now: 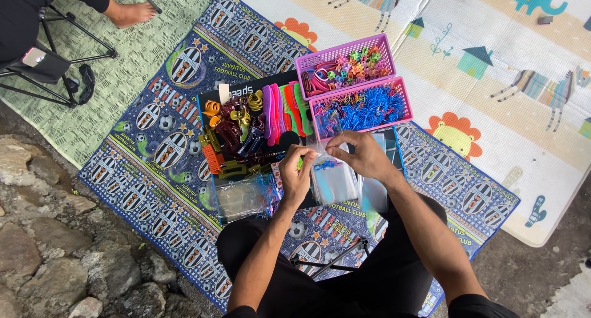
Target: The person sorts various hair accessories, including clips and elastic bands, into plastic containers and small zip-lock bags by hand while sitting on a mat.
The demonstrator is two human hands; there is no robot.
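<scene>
- Your black-trousered lap (369, 281) sits closest to the lens, both forearms reaching out over it toward the blue patterned mat (141, 170).
- At far left, rough stones (55, 250) border a green mat (129, 53), where another person's bare foot (130, 12) rests beside a folding chair (43, 59).
- Next come brown, orange and yellow hair claws (231, 130) heaped on a black board (212, 99), with pink, red and green combs (284, 112) just beside them.
- Your left hand (295, 173) is curled, fingertips pinching one edge of a small clear plastic bag (325, 161).
- That bag is thin, see-through and glossy, with something small and blue inside; it hangs between your two hands, above a stack of clear bags (335, 182).
- Your right hand (363, 155) pinches the bag's other edge, fingers narrowed on it.
- Two pink baskets lie beyond: the nearer basket (403, 99) holds blue pieces, the farther basket (388, 47) mixed bright ones.
- Rightmost is a pale animal-print mat (492, 108).
</scene>
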